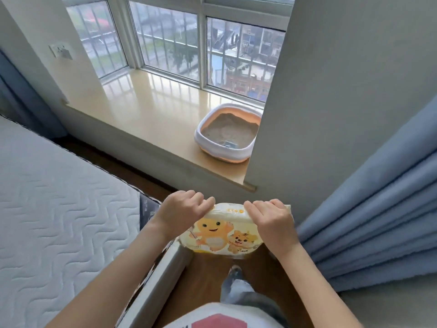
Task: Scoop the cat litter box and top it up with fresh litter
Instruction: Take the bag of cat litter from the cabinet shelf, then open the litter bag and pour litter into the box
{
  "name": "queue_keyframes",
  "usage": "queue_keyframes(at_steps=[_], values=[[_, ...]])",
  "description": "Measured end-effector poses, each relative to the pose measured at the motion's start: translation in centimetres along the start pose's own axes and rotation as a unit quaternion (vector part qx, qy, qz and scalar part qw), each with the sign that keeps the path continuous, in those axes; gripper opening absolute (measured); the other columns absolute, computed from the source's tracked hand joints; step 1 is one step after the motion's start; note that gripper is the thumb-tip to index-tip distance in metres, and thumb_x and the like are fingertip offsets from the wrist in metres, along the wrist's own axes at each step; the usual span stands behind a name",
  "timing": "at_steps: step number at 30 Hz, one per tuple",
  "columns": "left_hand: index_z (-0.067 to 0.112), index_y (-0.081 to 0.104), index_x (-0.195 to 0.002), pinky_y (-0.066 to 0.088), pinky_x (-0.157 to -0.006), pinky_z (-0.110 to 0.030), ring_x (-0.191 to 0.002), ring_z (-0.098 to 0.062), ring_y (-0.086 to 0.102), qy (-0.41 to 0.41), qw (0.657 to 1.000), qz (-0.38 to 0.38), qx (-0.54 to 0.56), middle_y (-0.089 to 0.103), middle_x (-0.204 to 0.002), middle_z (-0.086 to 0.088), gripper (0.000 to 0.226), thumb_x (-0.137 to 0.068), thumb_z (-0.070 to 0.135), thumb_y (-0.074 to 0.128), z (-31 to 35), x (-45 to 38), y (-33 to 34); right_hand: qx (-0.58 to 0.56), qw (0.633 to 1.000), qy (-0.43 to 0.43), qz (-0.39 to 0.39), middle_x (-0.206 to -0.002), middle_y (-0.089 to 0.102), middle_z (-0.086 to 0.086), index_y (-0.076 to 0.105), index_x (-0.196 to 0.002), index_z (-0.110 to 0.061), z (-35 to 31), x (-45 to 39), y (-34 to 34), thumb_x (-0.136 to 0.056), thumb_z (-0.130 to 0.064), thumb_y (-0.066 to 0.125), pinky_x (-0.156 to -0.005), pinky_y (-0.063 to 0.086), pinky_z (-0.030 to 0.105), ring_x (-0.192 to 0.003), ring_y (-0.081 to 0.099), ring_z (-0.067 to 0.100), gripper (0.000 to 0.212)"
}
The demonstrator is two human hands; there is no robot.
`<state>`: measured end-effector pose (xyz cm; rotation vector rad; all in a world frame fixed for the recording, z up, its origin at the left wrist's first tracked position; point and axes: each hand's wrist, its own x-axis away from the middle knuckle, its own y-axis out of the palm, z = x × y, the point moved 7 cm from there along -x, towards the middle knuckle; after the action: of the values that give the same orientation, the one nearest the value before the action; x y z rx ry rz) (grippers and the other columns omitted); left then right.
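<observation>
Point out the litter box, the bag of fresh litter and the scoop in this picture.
litter box (203, 138): head view, on its white front-left rim.
bag of fresh litter (220, 233): head view, on the printed front face.
scoop (229, 144): head view, on the small blue part lying in the litter.

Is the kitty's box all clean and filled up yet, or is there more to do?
Not yet. The litter box on the windowsill holds heaped grey litter, with a small blue thing in it, maybe a scoop. I can't tell if scooping happened. The left hand and right hand grip the top of the litter bag. Pouring comes next.
</observation>
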<state>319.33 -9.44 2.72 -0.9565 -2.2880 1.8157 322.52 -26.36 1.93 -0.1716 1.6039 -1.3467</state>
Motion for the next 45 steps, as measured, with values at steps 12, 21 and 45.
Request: queue_keyframes(at_steps=[12, 21, 45], values=[[0.017, 0.066, -0.085, 0.032, -0.039, -0.025, -0.045, -0.016, 0.044, -0.112, 0.991, -0.068, -0.013, 0.051, -0.057, 0.002, 0.027, -0.065, 0.002, 0.074, -11.4, -10.0, 7.1, -0.088, 0.994, -0.062, -0.013, -0.062, 0.06, -0.002, 0.065, -0.081, -0.014, 10.3, -13.9, 11.7, -0.08, 0.0, 0.062, -0.055, 0.047, 0.031, -0.053, 0.056, 0.018, 0.015], [0.018, 0.064, -0.087, 0.036, -0.04, -0.028, -0.047, -0.019, 0.044, -0.136, 0.987, -0.071, -0.04, 0.048, -0.056, 0.002, 0.037, -0.061, -0.006, 0.069, -24.2, -14.2, 14.0, -0.113, 0.992, -0.051, 0.009, -0.062, 0.058, -0.001, 0.066, -0.08, -0.012, 12.7, -25.8, 20.2, -0.068, 0.01, 0.052, -0.057, 0.045, 0.031, -0.052, 0.055, 0.02, 0.029], [0.018, 0.069, -0.088, 0.031, -0.035, -0.019, -0.045, -0.016, 0.049, -0.117, 0.987, -0.11, -0.011, 0.054, -0.058, 0.003, 0.052, -0.043, -0.008, 0.076, -51.5, -21.9, 24.6, -0.124, 0.989, -0.009, -0.083, -0.063, 0.06, -0.001, 0.068, -0.084, -0.012, 14.7, -50.1, 38.1, -0.056, 0.004, 0.035, -0.054, 0.04, 0.028, -0.049, 0.054, 0.023, 0.047]])
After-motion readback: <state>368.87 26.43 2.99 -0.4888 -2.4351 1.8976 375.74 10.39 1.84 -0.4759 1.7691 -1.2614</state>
